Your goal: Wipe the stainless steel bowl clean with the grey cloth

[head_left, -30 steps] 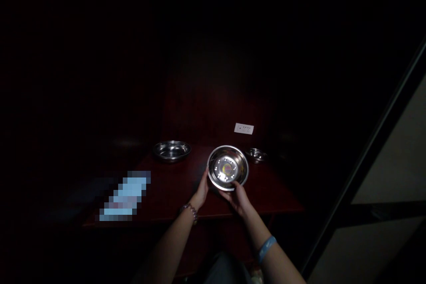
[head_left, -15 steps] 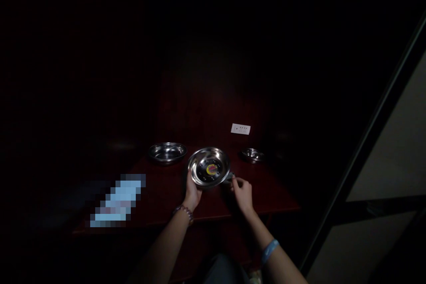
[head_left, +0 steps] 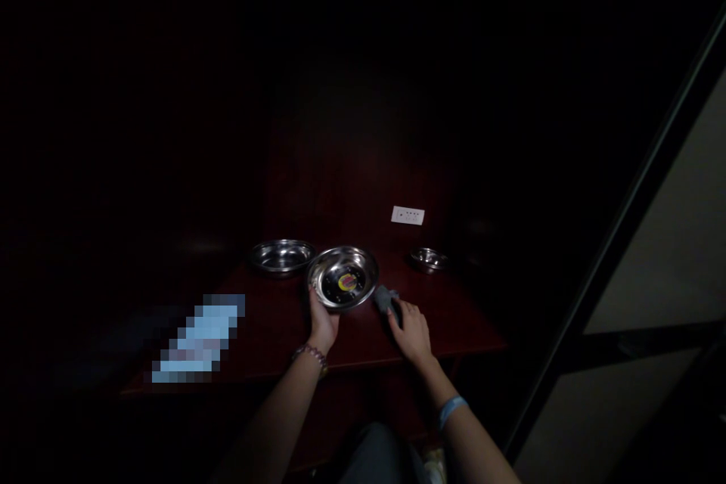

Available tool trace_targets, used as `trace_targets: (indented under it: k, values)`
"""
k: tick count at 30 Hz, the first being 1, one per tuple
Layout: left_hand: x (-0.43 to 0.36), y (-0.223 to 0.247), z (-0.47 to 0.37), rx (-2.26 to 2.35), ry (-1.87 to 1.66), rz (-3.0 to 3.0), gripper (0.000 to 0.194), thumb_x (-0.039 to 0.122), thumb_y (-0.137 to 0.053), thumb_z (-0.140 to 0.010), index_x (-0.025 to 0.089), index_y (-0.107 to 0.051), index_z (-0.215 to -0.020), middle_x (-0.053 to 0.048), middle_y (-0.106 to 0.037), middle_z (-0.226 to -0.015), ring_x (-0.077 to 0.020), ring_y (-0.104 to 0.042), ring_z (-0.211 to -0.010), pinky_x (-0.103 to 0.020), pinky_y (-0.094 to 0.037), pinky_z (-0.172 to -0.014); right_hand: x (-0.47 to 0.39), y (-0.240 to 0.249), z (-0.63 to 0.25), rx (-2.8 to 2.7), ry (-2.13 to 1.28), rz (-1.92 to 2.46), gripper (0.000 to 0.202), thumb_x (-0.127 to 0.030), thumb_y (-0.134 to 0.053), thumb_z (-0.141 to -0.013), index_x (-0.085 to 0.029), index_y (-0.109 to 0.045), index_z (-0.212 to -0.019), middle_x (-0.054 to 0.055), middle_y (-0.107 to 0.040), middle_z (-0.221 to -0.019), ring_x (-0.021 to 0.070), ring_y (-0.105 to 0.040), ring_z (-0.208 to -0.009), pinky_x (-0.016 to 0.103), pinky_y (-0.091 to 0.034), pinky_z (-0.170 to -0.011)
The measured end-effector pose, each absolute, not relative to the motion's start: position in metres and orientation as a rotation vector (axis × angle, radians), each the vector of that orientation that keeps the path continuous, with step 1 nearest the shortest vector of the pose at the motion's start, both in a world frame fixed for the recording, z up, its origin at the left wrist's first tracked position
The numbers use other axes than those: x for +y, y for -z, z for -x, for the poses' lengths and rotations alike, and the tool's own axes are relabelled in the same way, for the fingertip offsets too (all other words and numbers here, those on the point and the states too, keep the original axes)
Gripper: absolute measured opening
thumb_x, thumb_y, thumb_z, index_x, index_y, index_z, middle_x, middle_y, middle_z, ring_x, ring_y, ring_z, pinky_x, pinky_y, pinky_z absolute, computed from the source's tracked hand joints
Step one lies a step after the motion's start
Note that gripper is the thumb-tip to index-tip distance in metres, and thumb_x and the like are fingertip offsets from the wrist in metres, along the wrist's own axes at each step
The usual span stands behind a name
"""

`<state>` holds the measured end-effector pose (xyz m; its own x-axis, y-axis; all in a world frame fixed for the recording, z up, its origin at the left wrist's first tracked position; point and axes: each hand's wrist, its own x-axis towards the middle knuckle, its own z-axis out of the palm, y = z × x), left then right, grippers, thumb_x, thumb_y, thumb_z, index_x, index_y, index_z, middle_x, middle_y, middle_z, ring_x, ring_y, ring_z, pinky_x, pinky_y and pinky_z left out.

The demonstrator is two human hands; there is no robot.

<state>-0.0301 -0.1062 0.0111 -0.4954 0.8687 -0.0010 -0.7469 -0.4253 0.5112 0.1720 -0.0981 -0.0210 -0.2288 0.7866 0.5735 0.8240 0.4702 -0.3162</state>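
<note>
My left hand [head_left: 324,324] grips the left rim of a shiny steel bowl [head_left: 363,265], thumb on the inside wall. A round yellow and red sticker shows in the middle of its dark base, and the bowl tilts toward me above the table. In my right hand [head_left: 413,329] is a crumpled grey cloth [head_left: 385,299], held just off the bowl's lower right rim. Behind and to the left rests a wider steel dish [head_left: 282,266]. At the back right stands a small steel bowl [head_left: 429,262].
The dark red table [head_left: 272,344] has its front edge close to my forearms. A pixelated light-blue patch [head_left: 198,340] covers something at the left. A white socket panel [head_left: 407,215] is on the back wall. A dark-framed panel [head_left: 640,265] slants along the right.
The bowl has shifted slightly left with my left hand. My right hand has come away from the rim and opened out somewhat over the cloth, which shows more now.
</note>
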Motion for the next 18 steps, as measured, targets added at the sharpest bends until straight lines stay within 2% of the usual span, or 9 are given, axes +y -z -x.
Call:
trace_targets:
  k: [4, 9, 11, 14, 18]
  values:
    - [-0.107, -0.012, 0.029, 0.562, -2.026, -0.304, 0.052, 0.053, -0.028, -0.098, 0.025, -0.064, -0.122, -0.006, -0.061, -0.137, -0.0224, -0.05, -0.133, -0.039, -0.04, -0.11, -0.102, 0.021, -0.17, -1.97, 0.253, 1.452, 0.05, -0.043, -0.051, -0.091, -0.015, -0.057, -0.132, 0.017, -0.064, -0.116, 0.0316, -0.054, -0.112, 0.045, -0.041, -0.096]
    - [-0.107, -0.01, 0.03, 0.55, -2.044, -0.306, 0.05, 0.052, -0.03, -0.098, 0.024, -0.064, -0.123, -0.005, -0.059, -0.14, -0.0219, -0.049, -0.134, -0.038, -0.041, -0.11, -0.102, 0.01, -0.177, -2.108, 0.462, 1.296, 0.057, -0.022, -0.052, -0.089, -0.015, -0.043, -0.145, 0.015, -0.061, -0.116, 0.0291, -0.051, -0.107, 0.044, -0.04, -0.099]
    - [-0.106, -0.009, 0.03, 0.534, -2.051, -0.3, 0.051, 0.052, -0.029, -0.098, 0.024, -0.063, -0.124, -0.005, -0.058, -0.141, -0.022, -0.049, -0.134, -0.038, -0.041, -0.11, -0.103, 0.0, -0.187, -2.191, 0.486, 1.251, 0.055, -0.018, -0.052, -0.089, -0.017, -0.047, -0.144, 0.014, -0.061, -0.116, 0.0285, -0.051, -0.108, 0.044, -0.039, -0.1]
    - [-0.106, -0.009, 0.031, 0.513, -2.048, -0.293, 0.051, 0.053, -0.03, -0.098, 0.025, -0.062, -0.125, -0.004, -0.057, -0.142, -0.0218, -0.049, -0.134, -0.038, -0.041, -0.11, -0.11, -0.014, -0.204, -2.384, 0.422, 1.177, 0.04, -0.023, -0.056, -0.089, -0.024, -0.063, -0.128, 0.011, -0.062, -0.118, 0.0279, -0.051, -0.112, 0.042, -0.039, -0.101]
    - [-0.106, -0.012, 0.029, 0.517, -2.041, -0.263, 0.05, 0.053, -0.03, -0.098, 0.025, -0.063, -0.125, -0.004, -0.058, -0.14, -0.0222, -0.049, -0.134, -0.038, -0.041, -0.11, -0.126, -0.024, -0.223, -2.663, 0.258, 0.922, 0.039, -0.04, -0.055, -0.092, -0.029, -0.063, -0.129, 0.006, -0.064, -0.128, 0.0248, -0.054, -0.119, 0.044, -0.032, -0.11]
